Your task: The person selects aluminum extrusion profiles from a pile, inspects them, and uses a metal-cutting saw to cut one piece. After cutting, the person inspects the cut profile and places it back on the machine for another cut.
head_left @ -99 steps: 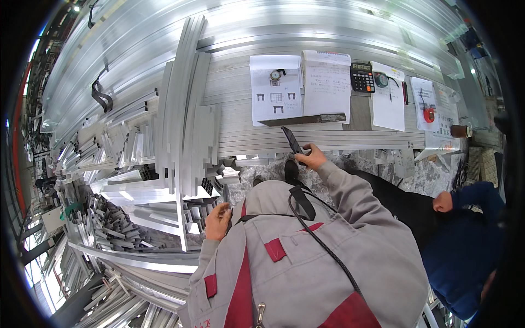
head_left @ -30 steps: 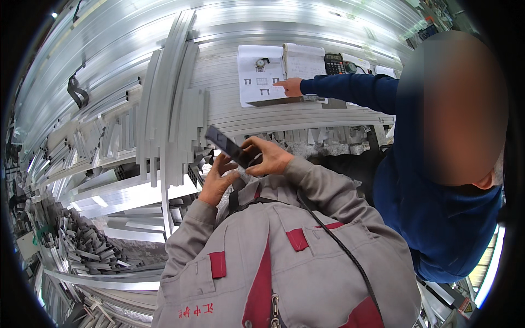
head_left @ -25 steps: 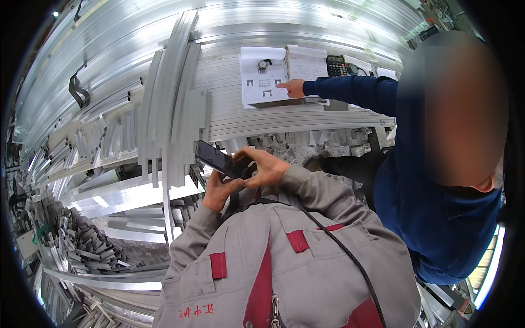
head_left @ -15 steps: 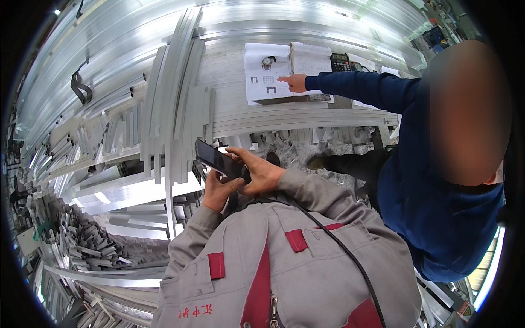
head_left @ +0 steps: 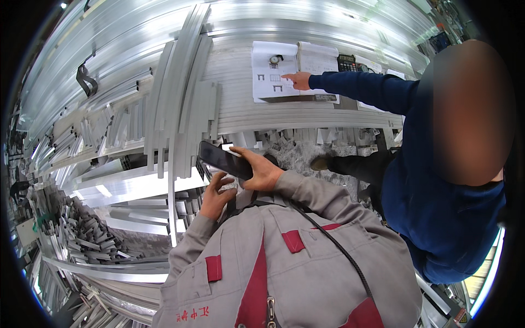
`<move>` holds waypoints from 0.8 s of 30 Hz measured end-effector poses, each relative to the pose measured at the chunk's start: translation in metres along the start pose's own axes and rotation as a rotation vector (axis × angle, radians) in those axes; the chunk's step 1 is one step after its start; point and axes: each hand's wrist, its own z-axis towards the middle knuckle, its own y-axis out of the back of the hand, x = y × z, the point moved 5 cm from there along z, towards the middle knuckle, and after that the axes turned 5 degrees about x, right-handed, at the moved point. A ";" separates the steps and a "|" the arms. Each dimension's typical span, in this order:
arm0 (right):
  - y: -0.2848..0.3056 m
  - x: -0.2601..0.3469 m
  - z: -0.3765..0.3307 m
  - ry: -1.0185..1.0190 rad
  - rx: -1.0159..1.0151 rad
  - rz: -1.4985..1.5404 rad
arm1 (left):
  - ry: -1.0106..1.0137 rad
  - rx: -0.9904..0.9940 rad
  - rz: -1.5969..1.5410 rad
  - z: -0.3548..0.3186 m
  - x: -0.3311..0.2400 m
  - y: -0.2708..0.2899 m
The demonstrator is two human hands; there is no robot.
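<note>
Right hand (head_left: 261,170) grips dark phone (head_left: 225,159) at chest height; left hand (head_left: 217,192), fingers curled beneath, now steadies it. Phone lowered, flatter than before. Co-worker's hand (head_left: 298,81) remains on drawing sheet (head_left: 273,71).

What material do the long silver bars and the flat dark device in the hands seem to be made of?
The long bars look like bare aluminium: pale silver, shiny, with straight extruded edges. The phone, held by the right hand and touched by the left hand, shows a glossy black face, probably glass; its body material cannot be told.
</note>
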 end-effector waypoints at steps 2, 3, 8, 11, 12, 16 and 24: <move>0.018 -0.014 0.001 -0.018 -0.002 0.077 | 0.028 -0.044 0.011 -0.010 0.014 0.011; 0.032 -0.028 0.001 -0.100 -0.054 0.015 | 0.065 -0.118 0.034 -0.015 0.024 0.018; 0.114 -0.110 0.007 -0.320 -0.292 -0.119 | 0.105 -0.397 0.127 -0.064 0.077 0.046; 0.161 -0.155 0.012 -0.639 -0.390 -0.445 | 0.252 -0.521 -0.017 -0.093 0.113 0.046; 0.170 -0.166 0.015 -0.681 -0.431 -0.477 | 0.244 -0.528 -0.041 -0.099 0.120 0.043; 0.200 -0.196 0.034 -0.805 -0.486 -0.545 | 0.248 -0.542 -0.017 -0.103 0.139 0.020; 0.221 -0.218 0.067 -0.879 -0.482 -0.547 | 0.222 -0.595 0.065 -0.112 0.148 -0.001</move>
